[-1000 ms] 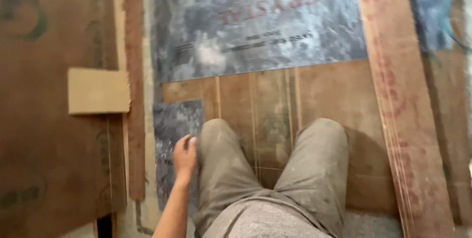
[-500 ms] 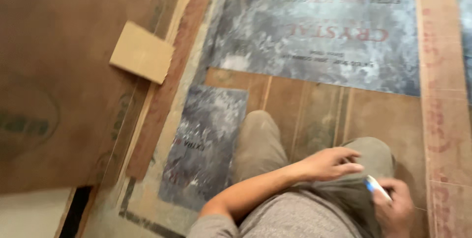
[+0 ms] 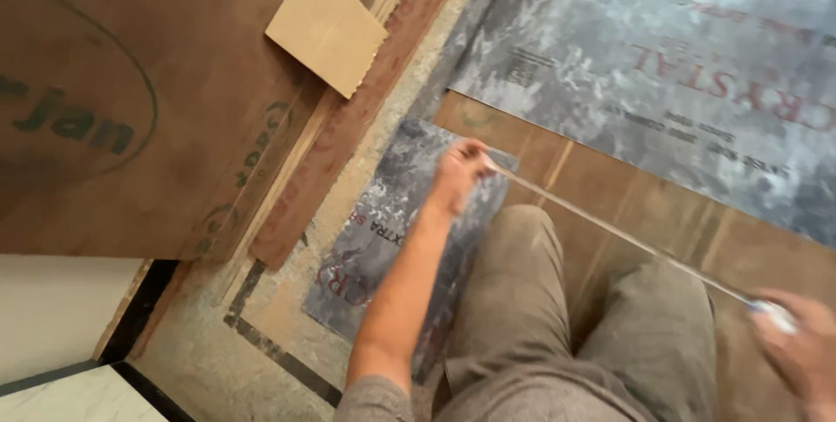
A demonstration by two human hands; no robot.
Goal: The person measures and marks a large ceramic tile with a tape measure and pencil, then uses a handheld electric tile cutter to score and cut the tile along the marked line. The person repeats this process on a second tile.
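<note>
A round green printed stamp (image 3: 74,117) marks the brown plywood sheet (image 3: 174,56) at left

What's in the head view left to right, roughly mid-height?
Large brown plywood sheet → small tan square offcut → small grey laminate piece → left hand → stretched tape measure blade → right hand at the edge.

Grey marbled laminate sheet (image 3: 409,230); tan square offcut (image 3: 326,26); reddish-brown plywood board (image 3: 148,100).
</note>
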